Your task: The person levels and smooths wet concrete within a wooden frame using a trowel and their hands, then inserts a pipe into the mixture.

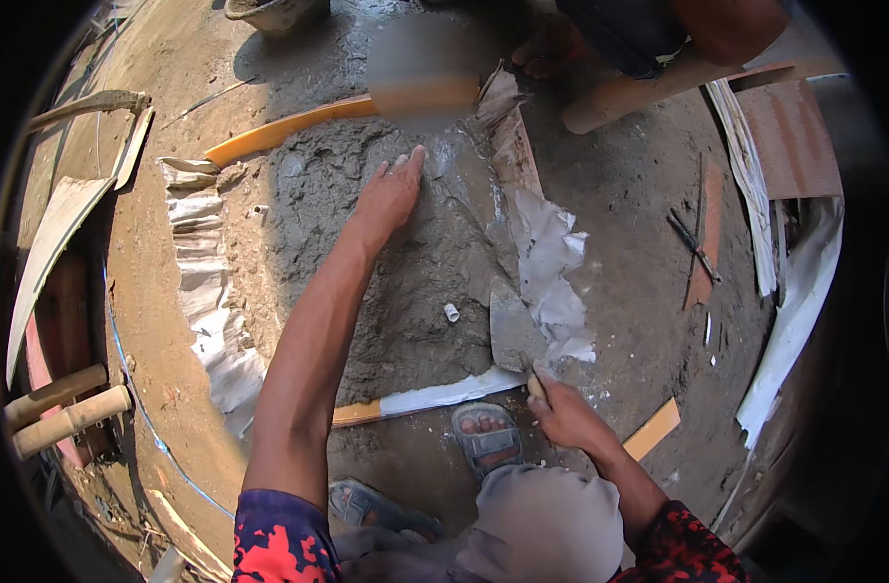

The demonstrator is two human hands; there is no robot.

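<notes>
L hand (pixel 394 189): fingers outstretched over upper wet mortar (pixel 420 267); grip flat, contact unclear | R hand (pixel 567 408): grip wrapped rnd trowel (pixel 513 328) hndl; blade at mortar's lower-R edge, nr white sheeting (pixel 551 257) | pipe stub (pixel 451 312): in mortar

No text, label, number or sign can be read in this view. No legible lettering shows on the flat grey metal trowel (pixel 513 325), the short white plastic pipe stub (pixel 451 312), the crumpled white sheeting (pixel 549 267) or the grey strapped sandal (pixel 489 445).
</notes>
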